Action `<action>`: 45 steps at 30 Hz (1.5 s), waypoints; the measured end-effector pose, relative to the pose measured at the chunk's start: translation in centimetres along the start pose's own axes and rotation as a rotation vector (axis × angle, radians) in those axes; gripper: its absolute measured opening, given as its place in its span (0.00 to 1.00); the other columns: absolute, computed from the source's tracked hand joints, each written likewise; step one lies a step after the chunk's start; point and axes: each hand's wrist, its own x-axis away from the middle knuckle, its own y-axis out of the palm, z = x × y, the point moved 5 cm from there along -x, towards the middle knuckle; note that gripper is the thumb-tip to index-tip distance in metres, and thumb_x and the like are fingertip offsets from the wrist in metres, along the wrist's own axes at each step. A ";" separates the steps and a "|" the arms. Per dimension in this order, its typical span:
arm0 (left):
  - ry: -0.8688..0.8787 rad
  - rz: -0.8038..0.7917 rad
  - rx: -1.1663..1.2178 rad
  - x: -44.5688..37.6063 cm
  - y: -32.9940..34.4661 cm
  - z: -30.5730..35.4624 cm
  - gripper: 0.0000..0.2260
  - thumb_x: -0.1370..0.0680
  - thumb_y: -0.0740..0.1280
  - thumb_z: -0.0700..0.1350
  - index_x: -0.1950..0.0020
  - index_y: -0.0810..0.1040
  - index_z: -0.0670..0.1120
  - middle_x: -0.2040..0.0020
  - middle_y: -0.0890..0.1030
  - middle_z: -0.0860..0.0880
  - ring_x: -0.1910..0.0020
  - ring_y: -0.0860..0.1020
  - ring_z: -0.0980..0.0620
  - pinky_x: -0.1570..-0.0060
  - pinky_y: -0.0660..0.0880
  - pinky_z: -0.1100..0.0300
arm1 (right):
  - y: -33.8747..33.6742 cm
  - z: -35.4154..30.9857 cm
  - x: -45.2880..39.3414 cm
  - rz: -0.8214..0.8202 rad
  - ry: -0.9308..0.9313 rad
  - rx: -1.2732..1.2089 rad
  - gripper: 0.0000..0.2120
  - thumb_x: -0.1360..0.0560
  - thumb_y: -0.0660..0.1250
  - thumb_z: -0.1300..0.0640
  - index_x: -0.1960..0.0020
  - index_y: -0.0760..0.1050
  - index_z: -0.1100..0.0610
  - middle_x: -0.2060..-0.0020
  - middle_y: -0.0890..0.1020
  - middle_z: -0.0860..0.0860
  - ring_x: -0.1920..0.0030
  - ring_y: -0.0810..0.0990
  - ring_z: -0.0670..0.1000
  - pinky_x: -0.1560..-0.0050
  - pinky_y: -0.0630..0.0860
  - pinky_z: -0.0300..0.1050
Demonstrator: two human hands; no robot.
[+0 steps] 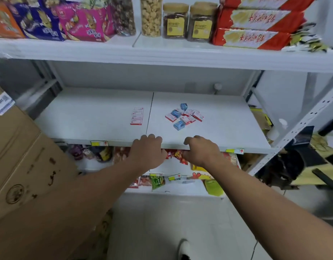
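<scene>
A white middle shelf [227,132] holds two groups of small boxes. A neat row of red-and-white boxes [137,116] lies near its centre seam. To the right sits a loose pile of red-and-white and blue boxes [185,116]. My left hand [147,151] is at the shelf's front edge, fingers bent over the lip, holding nothing. My right hand [201,150] hovers at the same edge just to the right, fingers loosely curled and empty. Both hands are well short of the boxes.
The upper shelf [162,53] carries snack bags, jars [199,23] and red biscuit packs [255,21]. Stacked cardboard cartons [24,166] stand at the left. Lower shelves hold snack packets [158,182]. A metal upright [301,124] and clutter are at the right.
</scene>
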 end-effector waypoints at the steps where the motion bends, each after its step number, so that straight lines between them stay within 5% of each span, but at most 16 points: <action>1: 0.016 0.009 -0.002 0.2 -0.4 0.8 0.20 0.17 0.60 0.57 0.30 0.77 0.49 0.39 0.80 0.47 0.41 0.77 0.44 0.42 0.76 0.46 | -0.4 0.7 0.6 0.010 0.006 -0.003 0.23 0.24 0.67 0.41 0.31 0.75 0.47 0.41 0.79 0.51 0.43 0.80 0.58 0.52 0.74 0.51; 14: -0.013 0.000 -0.040 0.5 -0.7 9.9 0.21 0.18 0.59 0.59 0.29 0.76 0.50 0.37 0.79 0.49 0.40 0.77 0.45 0.42 0.77 0.46 | -3.3 10.2 3.5 0.019 0.000 0.020 0.21 0.21 0.66 0.45 0.29 0.73 0.47 0.38 0.78 0.51 0.42 0.80 0.58 0.54 0.72 0.50; 26: -0.066 0.004 -0.071 -0.1 -0.6 17.0 0.23 0.18 0.61 0.60 0.26 0.75 0.50 0.35 0.79 0.48 0.38 0.78 0.46 0.40 0.78 0.46 | -3.3 17.1 5.1 -0.009 -0.037 -0.012 0.25 0.23 0.65 0.47 0.26 0.70 0.48 0.34 0.73 0.52 0.37 0.75 0.58 0.45 0.79 0.56; 45: -0.030 -0.082 -0.042 -6.5 1.3 15.8 0.23 0.18 0.62 0.59 0.25 0.73 0.51 0.34 0.77 0.48 0.37 0.76 0.45 0.42 0.75 0.46 | -0.6 17.3 -0.8 -0.127 -0.038 -0.011 0.24 0.20 0.63 0.46 0.26 0.69 0.48 0.38 0.76 0.51 0.40 0.78 0.57 0.51 0.74 0.51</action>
